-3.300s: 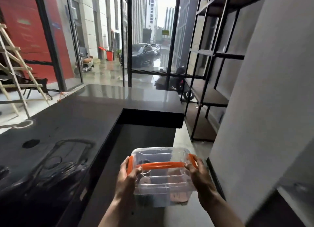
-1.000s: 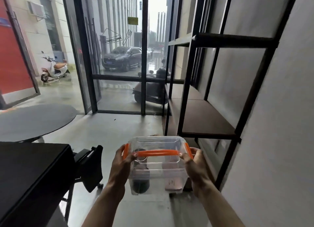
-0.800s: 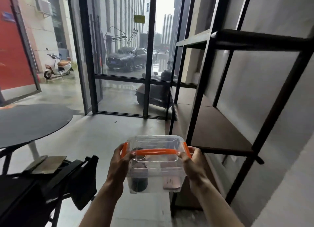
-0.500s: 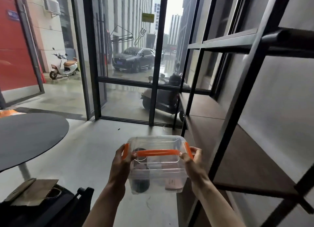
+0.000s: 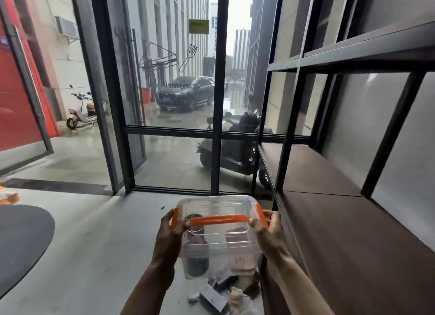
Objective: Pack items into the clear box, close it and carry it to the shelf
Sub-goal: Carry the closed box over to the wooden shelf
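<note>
Left hand [image 5: 170, 234] and right hand [image 5: 268, 232] are clamping the closed clear box [image 5: 220, 237] by its ends, at 6 o'clock, airborne. Brown shelf [image 5: 341, 222] is waiting at 3 o'clock. Advisable: keeping it level, clearing the black upright [image 5: 286, 135], setting flat.

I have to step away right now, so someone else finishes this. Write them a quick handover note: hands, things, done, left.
Left hand: gripping the left end of the clear box.
Right hand: gripping the right end.
Box: held in the air, lid on, orange handle folded across it, items inside, just left of the shelf.
Done: packed, closed, carried up to the shelf.
Left: set it on the bare brown shelf board.
</note>
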Demonstrator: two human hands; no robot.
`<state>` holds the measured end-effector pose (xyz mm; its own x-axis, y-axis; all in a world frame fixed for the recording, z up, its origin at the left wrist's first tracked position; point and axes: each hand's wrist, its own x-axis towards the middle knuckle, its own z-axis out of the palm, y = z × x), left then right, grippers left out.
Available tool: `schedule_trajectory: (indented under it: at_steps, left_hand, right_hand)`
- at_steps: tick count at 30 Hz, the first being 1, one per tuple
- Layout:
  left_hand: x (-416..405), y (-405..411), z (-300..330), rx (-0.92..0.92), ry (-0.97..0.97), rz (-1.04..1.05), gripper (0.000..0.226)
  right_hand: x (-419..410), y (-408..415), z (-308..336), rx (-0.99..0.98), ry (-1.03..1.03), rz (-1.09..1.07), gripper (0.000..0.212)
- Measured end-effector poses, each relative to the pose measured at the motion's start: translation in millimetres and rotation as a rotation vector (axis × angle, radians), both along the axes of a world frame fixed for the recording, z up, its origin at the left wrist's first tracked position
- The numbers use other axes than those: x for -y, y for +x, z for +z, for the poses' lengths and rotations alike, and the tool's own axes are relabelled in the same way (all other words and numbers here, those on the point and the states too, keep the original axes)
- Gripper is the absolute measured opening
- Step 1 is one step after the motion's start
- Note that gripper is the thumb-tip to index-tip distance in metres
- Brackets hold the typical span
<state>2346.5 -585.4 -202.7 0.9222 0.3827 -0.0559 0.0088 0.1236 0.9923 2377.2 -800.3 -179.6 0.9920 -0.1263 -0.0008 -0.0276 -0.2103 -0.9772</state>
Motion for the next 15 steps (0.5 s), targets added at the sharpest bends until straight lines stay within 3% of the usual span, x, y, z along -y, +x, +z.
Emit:
schedule_trajectory:
  at_steps: [9, 13, 15]
  left_hand:
    - [40, 224, 17, -0.063, 0.081, -0.186, 0.079]
    - [101, 308, 4, -0.036, 0.104, -0.325, 0.048]
    - [137, 342, -4, -0.024, 0.096, -0.412, 0.047]
  right_hand:
    - [49, 177, 5, -0.028, 0.068, -0.195, 0.035]
    - [99, 215, -10, -0.068, 0.050, -0.396, 0.036]
    - [127, 228, -16, -0.096, 0.052, -0.509, 0.035]
